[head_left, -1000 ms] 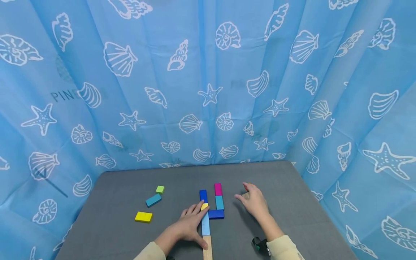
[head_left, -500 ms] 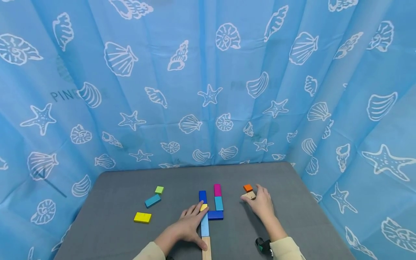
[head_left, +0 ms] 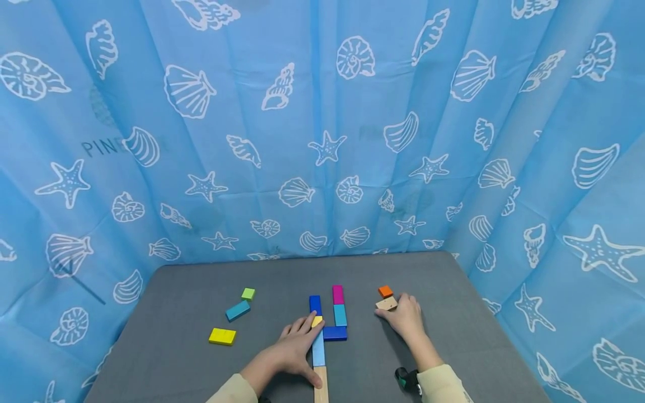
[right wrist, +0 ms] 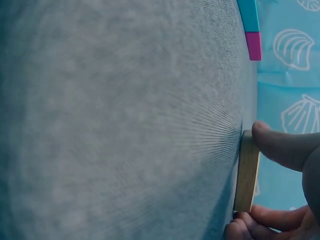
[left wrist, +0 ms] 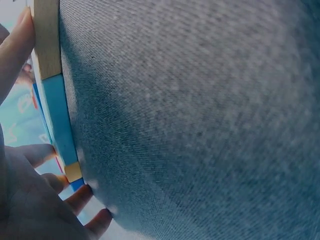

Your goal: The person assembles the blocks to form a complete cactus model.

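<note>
In the head view my left hand [head_left: 293, 348] lies spread along a row of blocks, fingertips at the small yellow block [head_left: 316, 321] and thumb on the wooden block [head_left: 321, 386]. Between these is a light blue block [head_left: 318, 350]; a dark blue block [head_left: 314, 304] tops the row. My right hand [head_left: 407, 319] pinches a plain wooden block [right wrist: 247, 172] by its ends, thumb at one and fingers at the other. It stays down at the cloth, just in front of an orange block [head_left: 385, 291].
Right of the row lie a dark blue block [head_left: 335, 333], a teal block [head_left: 340, 315] and a magenta block [head_left: 337, 294]. At left are a yellow block [head_left: 222, 336], a teal block [head_left: 238, 310] and a green block [head_left: 248, 294]. A shell-patterned curtain [head_left: 322, 224] borders the grey table [head_left: 282, 271].
My right hand has shifted right and its fingers have closed in on the wooden block, uncovering the orange block. The left hand has stayed on the row.
</note>
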{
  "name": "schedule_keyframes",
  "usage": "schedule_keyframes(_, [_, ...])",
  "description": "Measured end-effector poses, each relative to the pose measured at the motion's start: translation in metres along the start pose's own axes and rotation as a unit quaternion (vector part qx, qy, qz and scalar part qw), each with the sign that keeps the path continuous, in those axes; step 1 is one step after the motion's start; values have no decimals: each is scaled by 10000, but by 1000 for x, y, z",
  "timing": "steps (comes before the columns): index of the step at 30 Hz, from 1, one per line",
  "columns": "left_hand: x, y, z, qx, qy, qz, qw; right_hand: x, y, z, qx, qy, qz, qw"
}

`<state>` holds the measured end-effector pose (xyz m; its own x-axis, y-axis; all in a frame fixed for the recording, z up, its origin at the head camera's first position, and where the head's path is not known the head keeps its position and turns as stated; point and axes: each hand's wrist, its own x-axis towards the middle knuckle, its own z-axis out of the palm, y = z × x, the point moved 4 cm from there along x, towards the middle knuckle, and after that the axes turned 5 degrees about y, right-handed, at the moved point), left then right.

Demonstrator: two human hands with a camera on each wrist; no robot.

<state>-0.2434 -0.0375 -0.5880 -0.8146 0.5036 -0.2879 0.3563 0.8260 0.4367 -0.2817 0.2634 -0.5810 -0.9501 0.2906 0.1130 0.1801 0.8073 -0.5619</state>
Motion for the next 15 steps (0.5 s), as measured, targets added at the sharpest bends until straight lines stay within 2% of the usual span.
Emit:
schedule_keyframes(10, [2, 1, 1, 77, -20, 1, 10000, 0, -6, -3, -289, -14, -144, 9995])
schedule_keyframes(15, [2, -1, 2, 54, -47, -23, 10000, -1, -9, -8, -245, 43, -242, 9994])
